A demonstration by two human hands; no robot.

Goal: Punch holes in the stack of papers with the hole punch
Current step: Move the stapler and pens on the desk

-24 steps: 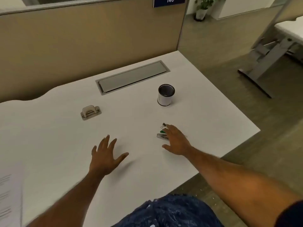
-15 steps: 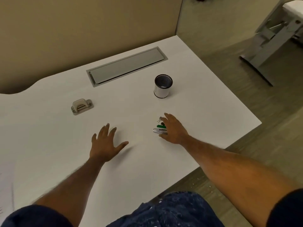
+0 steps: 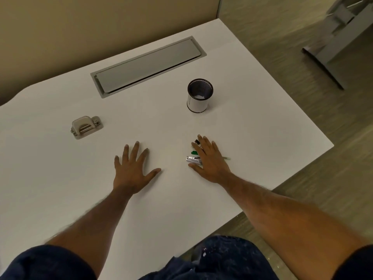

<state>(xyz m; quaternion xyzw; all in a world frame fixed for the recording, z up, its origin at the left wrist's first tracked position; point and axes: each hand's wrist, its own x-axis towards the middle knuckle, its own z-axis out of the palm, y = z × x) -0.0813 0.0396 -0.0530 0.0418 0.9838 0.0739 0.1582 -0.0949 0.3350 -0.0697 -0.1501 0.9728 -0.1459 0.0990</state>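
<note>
A small beige hole punch (image 3: pixel 85 126) stands on the white desk (image 3: pixel 60 178), left of centre and beyond my left hand. My left hand (image 3: pixel 132 167) lies flat on the desk with fingers spread, holding nothing, about a hand's length to the right of and nearer than the punch. My right hand (image 3: pixel 210 160) rests palm down, fingers apart, over a small heap of stationery: a silver stapler (image 3: pixel 192 159), a green item (image 3: pixel 194 152), a binder clip (image 3: pixel 196 142) and a thin pen (image 3: pixel 226 158). No stack of papers is in this view.
A mesh pen cup (image 3: pixel 198 96) with a white label stands beyond my right hand. A grey cable-tray lid (image 3: pixel 147 64) is set into the desk near the beige partition. The desk's right edge drops to the floor, where a grey desk leg (image 3: pixel 331 51) stands.
The view has tilted down and left, and the printed sheets at the lower left have gone out of frame. Both hands stay flat in nearly the same places.
</note>
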